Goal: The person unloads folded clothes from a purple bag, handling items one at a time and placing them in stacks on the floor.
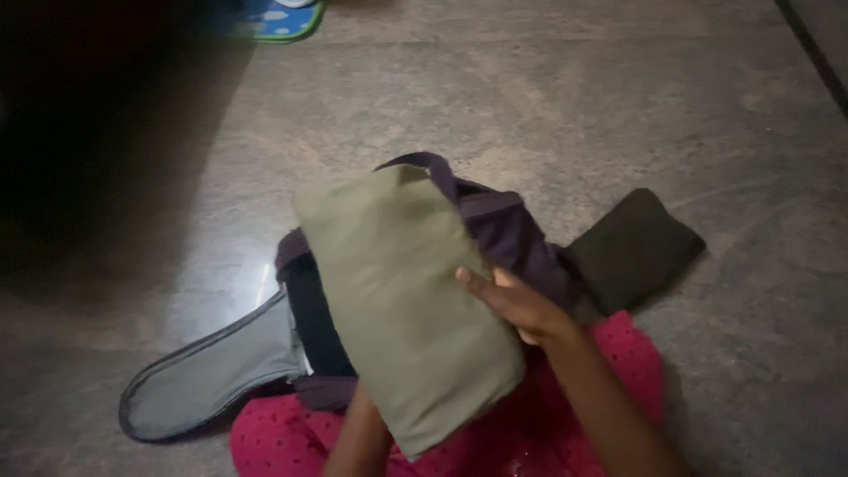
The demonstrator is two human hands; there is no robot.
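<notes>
A folded olive-green cloth point(402, 300) is held tilted over an open dark purple bag point(508, 234) on the floor. My right hand point(512, 302) grips the cloth's right edge, fingers laid on its top. My left hand is hidden beneath the cloth's lower end; only the forearm point(360, 433) shows. The bag's grey-lined flap point(212, 371) lies open to the left.
A folded dark cloth point(632, 247) lies on the stone floor point(618, 106) to the right of the bag. My pink dotted garment point(530, 433) covers the foreground. A blue and green mat point(278, 18) sits at the far top. Deep shadow fills the left.
</notes>
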